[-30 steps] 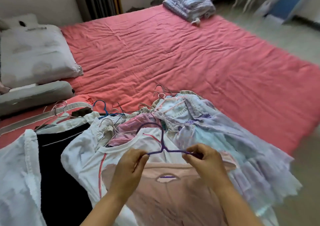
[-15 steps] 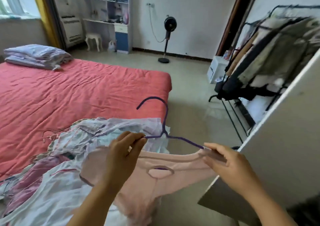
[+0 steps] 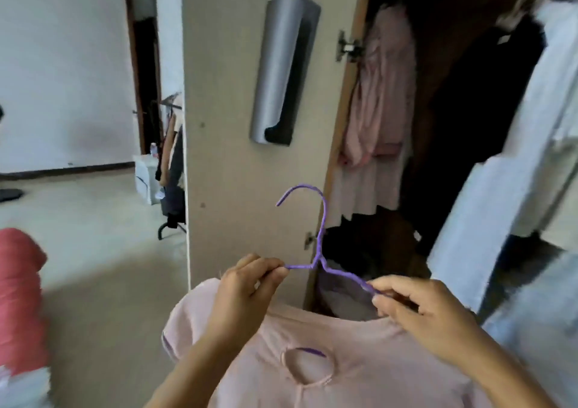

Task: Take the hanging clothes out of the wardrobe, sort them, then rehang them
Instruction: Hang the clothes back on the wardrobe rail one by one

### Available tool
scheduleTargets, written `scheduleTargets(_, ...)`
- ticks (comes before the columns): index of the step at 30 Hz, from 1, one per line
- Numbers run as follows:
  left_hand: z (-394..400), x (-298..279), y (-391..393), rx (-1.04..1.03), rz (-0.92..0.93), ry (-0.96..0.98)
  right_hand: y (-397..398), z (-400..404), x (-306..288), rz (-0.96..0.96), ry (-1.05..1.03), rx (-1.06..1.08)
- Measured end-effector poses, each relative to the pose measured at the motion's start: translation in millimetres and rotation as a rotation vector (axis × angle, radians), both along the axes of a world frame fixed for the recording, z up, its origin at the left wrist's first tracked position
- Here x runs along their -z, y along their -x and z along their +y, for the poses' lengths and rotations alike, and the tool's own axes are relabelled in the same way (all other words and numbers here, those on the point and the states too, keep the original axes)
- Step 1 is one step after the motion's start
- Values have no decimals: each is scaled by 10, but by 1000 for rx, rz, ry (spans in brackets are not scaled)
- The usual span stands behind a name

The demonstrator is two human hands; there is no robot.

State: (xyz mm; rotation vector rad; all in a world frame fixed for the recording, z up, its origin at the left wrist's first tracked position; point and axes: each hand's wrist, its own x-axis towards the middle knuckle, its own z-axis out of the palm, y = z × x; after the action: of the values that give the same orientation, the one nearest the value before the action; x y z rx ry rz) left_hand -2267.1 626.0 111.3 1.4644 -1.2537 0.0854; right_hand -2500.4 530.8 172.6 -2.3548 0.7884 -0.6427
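Now you face the open wardrobe [image 3: 438, 126] instead of the bed, where a second ago the pink top [image 3: 328, 360] lay on the heap of sorted clothes. Your left hand [image 3: 247, 289] pinches one arm of the purple hanger [image 3: 319, 245] between thumb and fingertips, and your right hand [image 3: 416, 310] pinches the other arm, fingers curled round the wire. The top hangs from that hanger, held up just in front of the wardrobe door [image 3: 237, 163], hook pointing upward. By the look of it, sorting is over for this garment and rehanging begins; the hook is not yet on any rail.

Inside, a pale pink garment [image 3: 378, 95] hangs near the hinge side, with dark clothes deeper in and white fabric [image 3: 516, 157] at the right. The rail itself is lost in shadow and blur at the top right. The top's lower half is cut off by the frame. Only a red corner of the bed [image 3: 18, 282] shows at left.
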Motion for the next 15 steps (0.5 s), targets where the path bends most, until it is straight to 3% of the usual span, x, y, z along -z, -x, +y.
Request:
scheduleTargets(9,-1729,-505,784,424,-101,42,912,-553,-327,-233,106,379)
scheduleTargets(15,-2620,-802,956,521,-210,65,996,-1045,-388,-391,64,491)
